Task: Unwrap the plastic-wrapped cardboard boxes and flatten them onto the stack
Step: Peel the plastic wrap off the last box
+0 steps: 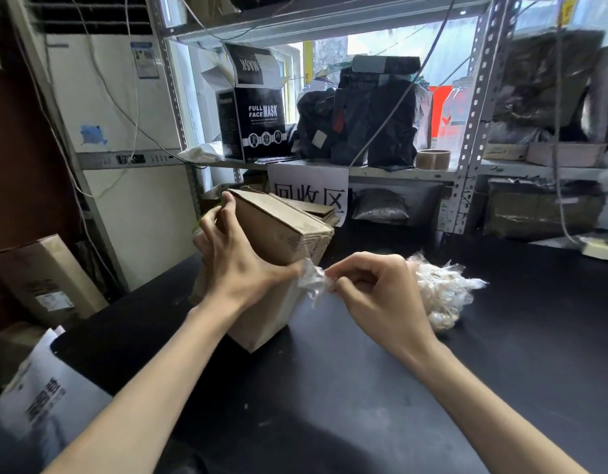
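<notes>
The left grip (234, 258) clasps the stiff cardboard bundle (278, 230); beside it, the right grip (371, 289) pinches flimsy, probably stretchy plastic wrap (311, 280).

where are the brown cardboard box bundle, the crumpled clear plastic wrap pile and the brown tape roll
brown cardboard box bundle (275, 229), head view, on its top face
crumpled clear plastic wrap pile (442, 295), head view, on its middle
brown tape roll (432, 162), head view, on its outer side
</notes>
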Available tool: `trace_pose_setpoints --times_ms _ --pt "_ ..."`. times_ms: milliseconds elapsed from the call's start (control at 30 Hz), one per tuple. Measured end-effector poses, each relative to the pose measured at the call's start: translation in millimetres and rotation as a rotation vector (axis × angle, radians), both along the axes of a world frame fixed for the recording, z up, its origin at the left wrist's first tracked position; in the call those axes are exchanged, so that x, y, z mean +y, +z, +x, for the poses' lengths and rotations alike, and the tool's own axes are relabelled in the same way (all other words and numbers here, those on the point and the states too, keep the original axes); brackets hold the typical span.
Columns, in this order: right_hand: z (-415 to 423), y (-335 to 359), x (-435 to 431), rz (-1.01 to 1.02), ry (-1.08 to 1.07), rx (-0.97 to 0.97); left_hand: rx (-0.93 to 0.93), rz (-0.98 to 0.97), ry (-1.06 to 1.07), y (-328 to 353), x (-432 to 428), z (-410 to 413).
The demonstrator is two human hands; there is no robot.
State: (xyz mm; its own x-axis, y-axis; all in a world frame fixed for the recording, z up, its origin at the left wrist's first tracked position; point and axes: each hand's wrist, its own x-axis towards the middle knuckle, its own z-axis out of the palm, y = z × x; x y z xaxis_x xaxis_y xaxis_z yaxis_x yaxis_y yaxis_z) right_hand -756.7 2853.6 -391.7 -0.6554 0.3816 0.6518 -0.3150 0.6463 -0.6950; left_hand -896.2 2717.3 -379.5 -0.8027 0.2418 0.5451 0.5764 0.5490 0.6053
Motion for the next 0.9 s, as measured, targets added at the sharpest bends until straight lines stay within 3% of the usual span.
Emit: trace_pose_setpoints --times_ms 133,267,333,433,600,700,900 --pt "-1.3 1.2 9.5 -0.028 0.020 0.060 0.019 -0.053 0.004 -3.9 -4.1 -2.4" --pt "-0.4 -0.6 12.3 -0.227 0.330 0.018 0.087 -0.113 -0.008 -6.9 -0.9 1.2" --pt "1.4 -1.3 12.2 -0.289 0.380 0.014 0.094 -0.123 -0.022 -5.3 1.6 3.9" --pt "2.6 4.1 15.4 -0.371 0.312 0.023 0.095 -0.161 -0.049 -2.4 2.3 6.7" --pt "-5.2 2.1 15.1 -0.388 -0.004 -0.024 0.187 -0.212 -0.063 -7.8 6.1 19.8" --pt "-5.8 -1.3 21.0 -0.406 -0.033 -0.025 0.232 -0.195 -0.086 -11.7 11.8 22.1" --pt "-4.5 -2.9 23.0 -0.103 -0.133 0.002 0.203 -0.207 -0.075 -9.4 15.1 20.9"
